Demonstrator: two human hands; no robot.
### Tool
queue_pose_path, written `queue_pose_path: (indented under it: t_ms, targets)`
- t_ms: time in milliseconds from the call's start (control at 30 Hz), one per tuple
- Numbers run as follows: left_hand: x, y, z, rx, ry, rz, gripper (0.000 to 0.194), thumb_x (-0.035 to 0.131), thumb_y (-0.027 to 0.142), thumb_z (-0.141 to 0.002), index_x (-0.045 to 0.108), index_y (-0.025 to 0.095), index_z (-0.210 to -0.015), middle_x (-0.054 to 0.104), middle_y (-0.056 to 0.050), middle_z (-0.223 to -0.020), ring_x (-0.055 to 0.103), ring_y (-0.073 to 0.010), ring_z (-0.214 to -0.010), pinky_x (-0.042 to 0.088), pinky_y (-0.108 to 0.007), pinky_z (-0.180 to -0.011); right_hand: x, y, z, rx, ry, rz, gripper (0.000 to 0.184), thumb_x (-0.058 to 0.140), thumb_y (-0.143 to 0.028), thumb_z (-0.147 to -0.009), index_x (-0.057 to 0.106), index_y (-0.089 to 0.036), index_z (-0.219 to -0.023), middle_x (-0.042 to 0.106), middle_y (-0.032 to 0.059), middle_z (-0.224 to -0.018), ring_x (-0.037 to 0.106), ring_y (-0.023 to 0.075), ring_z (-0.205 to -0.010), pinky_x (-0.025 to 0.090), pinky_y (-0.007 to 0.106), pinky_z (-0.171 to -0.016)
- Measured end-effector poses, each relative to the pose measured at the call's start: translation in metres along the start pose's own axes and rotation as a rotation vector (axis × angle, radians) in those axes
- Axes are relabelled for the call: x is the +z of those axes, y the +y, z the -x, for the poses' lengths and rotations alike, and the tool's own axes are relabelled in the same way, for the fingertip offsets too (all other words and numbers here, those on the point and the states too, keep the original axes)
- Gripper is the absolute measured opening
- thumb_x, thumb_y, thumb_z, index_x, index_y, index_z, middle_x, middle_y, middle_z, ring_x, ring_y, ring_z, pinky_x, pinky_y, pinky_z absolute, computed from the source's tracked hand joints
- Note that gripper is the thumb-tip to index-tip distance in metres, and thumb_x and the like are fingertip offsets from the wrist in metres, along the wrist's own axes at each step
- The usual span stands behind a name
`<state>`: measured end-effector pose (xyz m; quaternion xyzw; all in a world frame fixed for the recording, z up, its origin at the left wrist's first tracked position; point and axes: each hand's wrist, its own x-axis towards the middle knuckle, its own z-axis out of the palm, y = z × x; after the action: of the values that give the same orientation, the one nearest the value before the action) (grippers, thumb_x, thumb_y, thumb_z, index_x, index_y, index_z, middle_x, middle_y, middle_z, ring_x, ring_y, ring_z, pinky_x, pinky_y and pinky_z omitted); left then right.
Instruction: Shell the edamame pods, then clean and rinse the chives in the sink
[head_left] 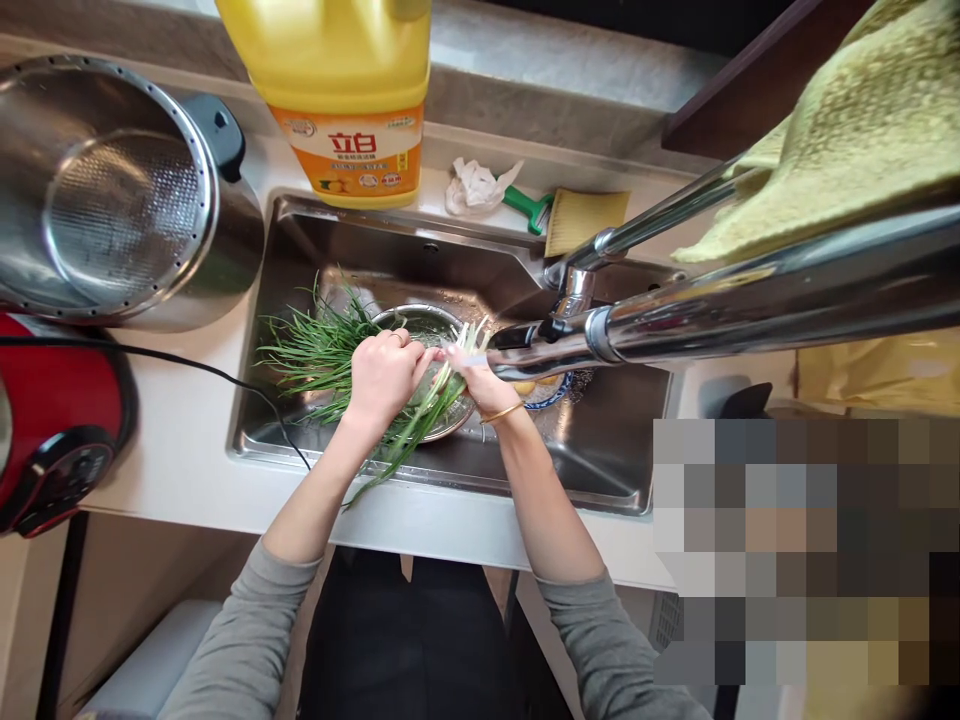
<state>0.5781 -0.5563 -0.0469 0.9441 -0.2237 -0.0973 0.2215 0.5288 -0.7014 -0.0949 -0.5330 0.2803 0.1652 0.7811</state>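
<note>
My right hand [474, 375] grips a bunch of chives [414, 425] near its white root ends. The green leaves of that bunch hang down toward the lower left, over the sink's front edge. My left hand [386, 372] is closed, its fingertips pinched against the chives beside my right fingers; the exact strands between them are hidden. Beneath both hands a round metal bowl [463, 412] stands in the steel sink [600, 440]. More chives [319, 345] spread left of my left hand, in the sink. A blue-rimmed plate [553, 398] with yellowish pieces sits partly behind my right wrist.
A chrome faucet [577, 290] and thick chrome pipe [675, 310] reach over the sink from the right. Behind stand a yellow detergent jug [349, 100], crumpled tissue [476, 188] and green-handled brush [585, 220]. A steel pot [124, 200] and red appliance [56, 410] with a black cord flank the left.
</note>
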Motion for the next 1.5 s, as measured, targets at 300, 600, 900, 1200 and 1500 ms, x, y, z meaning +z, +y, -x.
queue_pose_path:
  t_ms: [300,600,900,1200,1500]
  targets:
    - [-0.001,-0.008,-0.004,-0.096,-0.007,0.282,0.021,0.058,0.034,-0.087,0.073,0.019,-0.091,0.067,-0.006,-0.082,0.059,-0.0169,-0.074,0.041,-0.026,-0.068,0.005,-0.009,0.011,0.061,-0.074,-0.142,0.05,0.078,-0.063,-0.062,0.065,-0.019,-0.082,0.062,-0.0015,-0.061,0.065,0.0158,-0.06,0.058,0.03,-0.06]
    - [0.029,-0.001,-0.002,-0.312,-0.104,1.021,0.02,0.067,0.033,-0.078,0.063,0.016,-0.087,0.063,-0.001,-0.079,0.053,-0.0101,-0.062,0.042,-0.02,-0.055,0.016,-0.009,0.008,0.002,0.006,-0.107,0.044,0.074,-0.056,-0.069,0.067,-0.021,-0.095,0.071,0.0058,-0.087,0.067,0.024,-0.089,0.06,0.035,-0.065]
    - [0.047,0.012,0.003,-0.298,-0.015,1.07,0.017,0.061,0.02,-0.079,0.056,0.018,-0.095,0.063,-0.004,-0.095,0.058,-0.0121,-0.085,0.046,-0.021,-0.077,0.015,-0.008,0.01,-0.017,-0.02,-0.174,0.049,0.078,-0.055,-0.064,0.069,-0.022,-0.099,0.073,0.0061,-0.093,0.067,0.027,-0.101,0.061,0.04,-0.078]
    - [0.034,-0.005,0.001,-0.157,-0.118,1.107,0.035,0.062,0.02,-0.071,0.061,0.015,-0.106,0.065,-0.009,-0.114,0.06,-0.0197,-0.106,0.045,-0.029,-0.094,0.016,-0.013,0.012,-0.028,-0.054,-0.164,0.044,0.074,-0.057,-0.069,0.069,-0.021,-0.094,0.073,0.0066,-0.088,0.068,0.027,-0.102,0.062,0.041,-0.077]
    - [0.03,-0.003,0.001,-0.267,-0.122,1.073,0.024,0.064,0.026,-0.074,0.061,0.014,-0.095,0.066,-0.004,-0.09,0.057,-0.0126,-0.074,0.044,-0.021,-0.067,0.017,-0.008,0.012,-0.015,-0.014,-0.098,0.042,0.073,-0.055,-0.07,0.07,-0.023,-0.096,0.073,0.0044,-0.091,0.066,0.0256,-0.104,0.061,0.036,-0.076]
